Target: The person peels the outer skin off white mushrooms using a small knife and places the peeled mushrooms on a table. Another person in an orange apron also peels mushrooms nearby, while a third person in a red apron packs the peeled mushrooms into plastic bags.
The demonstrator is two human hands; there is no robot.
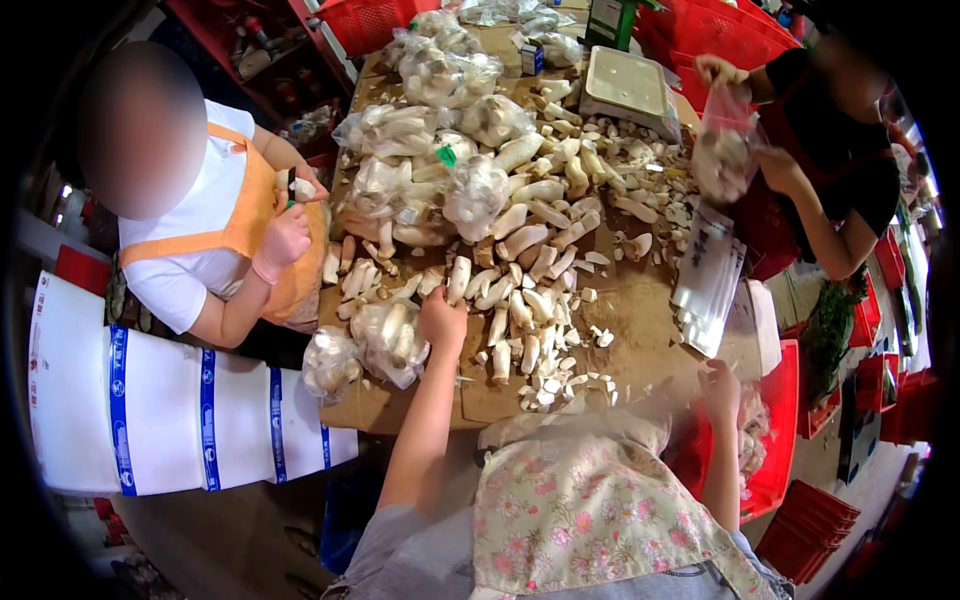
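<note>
My left hand (442, 321) reaches over the table and grips the lower end of a pale king oyster mushroom (459, 277). Just left of my wrist lies a clear plastic bag of mushrooms (390, 337), with a smaller bag (330, 364) beside it. Loose whole mushrooms (525, 241) lie in a heap beyond and to the right of that hand. Cut white pieces (551, 386) are scattered nearer me. My right hand (720, 391) is at the table's right front corner, close to a red plastic crate (784, 420). Its fingers are bent, and their grip is unclear.
Filled bags (450, 75) pile up at the far left, near a weighing scale (626, 82). Flat plastic bags (709, 277) lie at right. A co-worker in an orange apron (281, 262) trims a mushroom; another holds a filled bag (724, 157). White foam boxes (165, 412) stand left.
</note>
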